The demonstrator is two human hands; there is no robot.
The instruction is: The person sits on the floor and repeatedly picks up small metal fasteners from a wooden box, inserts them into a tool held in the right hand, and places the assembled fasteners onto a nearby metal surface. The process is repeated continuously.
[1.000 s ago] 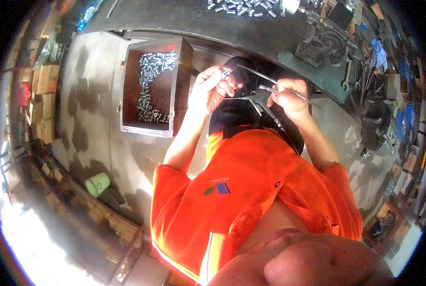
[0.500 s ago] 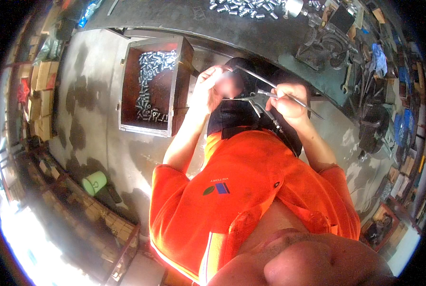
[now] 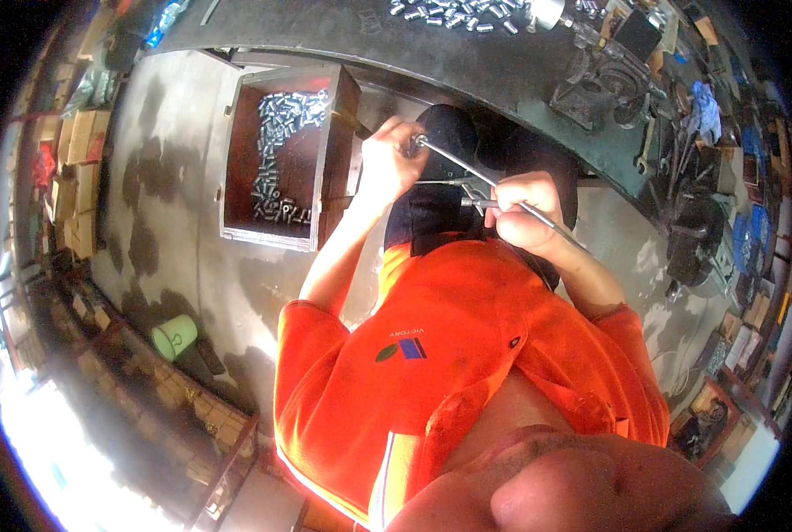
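1. The dark bench [image 3: 280, 34] is the biggest thing, lying past the person's knees.
2. The wooden box [image 3: 336, 133] stands to the left, with lots of shiny metal parts [image 3: 282, 115] in it.
3. The left hand [image 3: 390, 167] is near the box. Its fingers are curled tight around a small shiny piece.
4. The right hand [image 3: 526, 206] is bent into a fist. It grips the long metal rod [image 3: 474, 168] and a short metal fitting [image 3: 475, 203].
5. The rod slants between the hands. Half a second ago its far end was apart from the small piece — now they meet, so both hands seem to work on one spot.
6. The small shiny piece [image 3: 421, 140] is at the left fingertips, by the rod's end. I cannot tell if the rod goes inside it.
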